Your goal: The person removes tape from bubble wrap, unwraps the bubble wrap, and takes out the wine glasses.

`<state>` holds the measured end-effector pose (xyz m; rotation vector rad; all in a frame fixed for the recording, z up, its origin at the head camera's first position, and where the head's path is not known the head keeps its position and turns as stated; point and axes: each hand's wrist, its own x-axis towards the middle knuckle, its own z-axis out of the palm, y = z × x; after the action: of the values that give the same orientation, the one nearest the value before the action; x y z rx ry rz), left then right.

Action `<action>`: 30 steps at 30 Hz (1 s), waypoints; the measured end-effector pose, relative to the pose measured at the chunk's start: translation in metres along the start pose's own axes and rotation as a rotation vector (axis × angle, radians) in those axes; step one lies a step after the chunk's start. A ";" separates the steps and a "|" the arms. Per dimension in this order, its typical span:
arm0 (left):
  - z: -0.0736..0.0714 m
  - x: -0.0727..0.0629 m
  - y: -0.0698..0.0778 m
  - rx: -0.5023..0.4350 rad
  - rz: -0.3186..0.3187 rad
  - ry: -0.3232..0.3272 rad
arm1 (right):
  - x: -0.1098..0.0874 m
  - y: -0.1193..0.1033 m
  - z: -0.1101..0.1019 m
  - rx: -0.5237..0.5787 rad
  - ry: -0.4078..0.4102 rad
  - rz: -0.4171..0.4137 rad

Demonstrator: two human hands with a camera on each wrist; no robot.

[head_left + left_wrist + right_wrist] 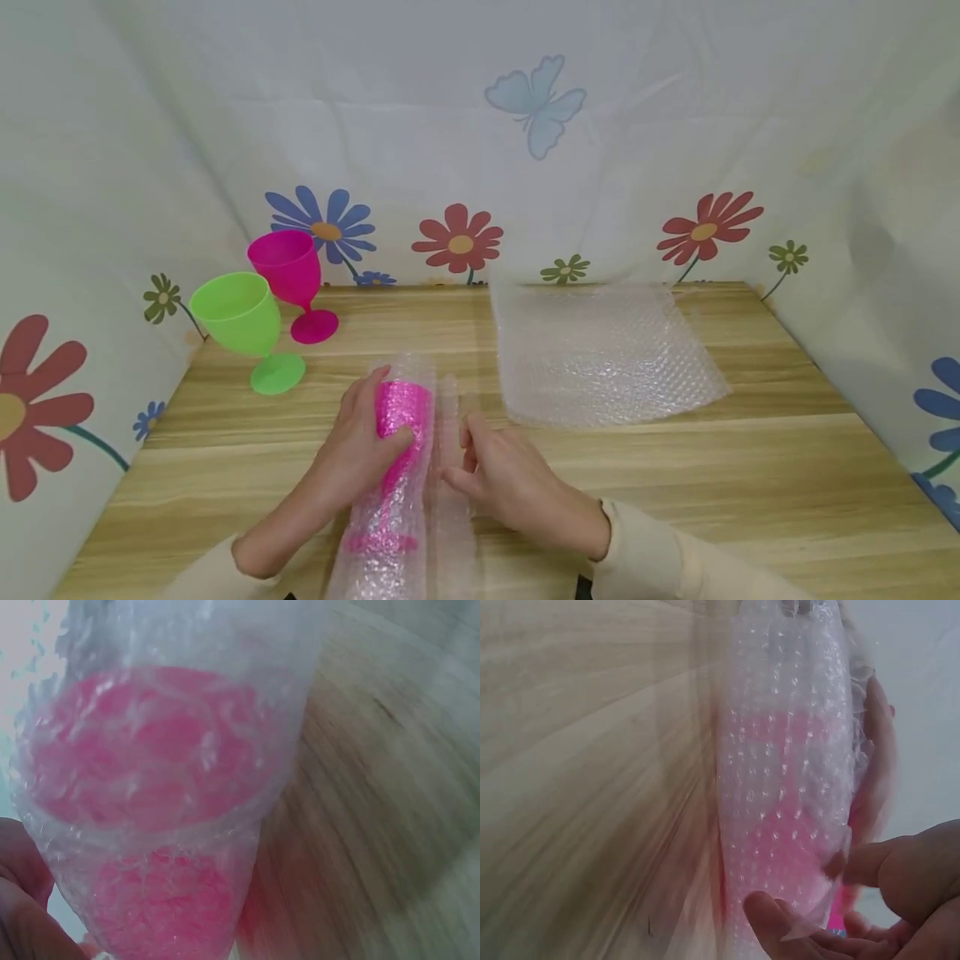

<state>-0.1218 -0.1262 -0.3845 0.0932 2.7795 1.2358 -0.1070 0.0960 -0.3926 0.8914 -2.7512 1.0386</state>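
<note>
A pink plastic goblet lies on its side, rolled in clear bubble wrap, its bowl pointing away from me. My left hand grips the wrapped bowl, thumb across the top and fingers along the left side. At the right of the roll, my right hand pinches the loose edge of the wrap between thumb and fingers. The right wrist view shows this edge lifted as a thin film. Through the plastic, the goblet's round pink base shows in the left wrist view.
On the left of the wooden table stand a green goblet and a second pink goblet, both upright. A flat sheet of bubble wrap lies at the back right. Flower-printed cloth hangs around the table.
</note>
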 end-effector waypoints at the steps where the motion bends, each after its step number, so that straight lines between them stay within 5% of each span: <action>1: 0.000 -0.001 0.000 0.003 0.021 0.004 | 0.000 0.000 0.001 0.013 -0.045 -0.004; 11: 0.004 -0.009 0.001 0.101 0.125 0.034 | 0.011 0.002 0.011 0.209 -0.299 0.118; 19: 0.006 -0.008 -0.004 0.092 0.112 0.070 | 0.014 0.005 0.014 0.139 -0.336 0.126; 30: -0.001 -0.007 -0.009 0.180 0.163 0.162 | 0.015 0.007 0.012 0.199 -0.348 0.200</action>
<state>-0.1148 -0.1337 -0.3905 0.2483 3.0736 1.0658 -0.1213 0.0849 -0.4021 0.9125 -3.1198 1.3239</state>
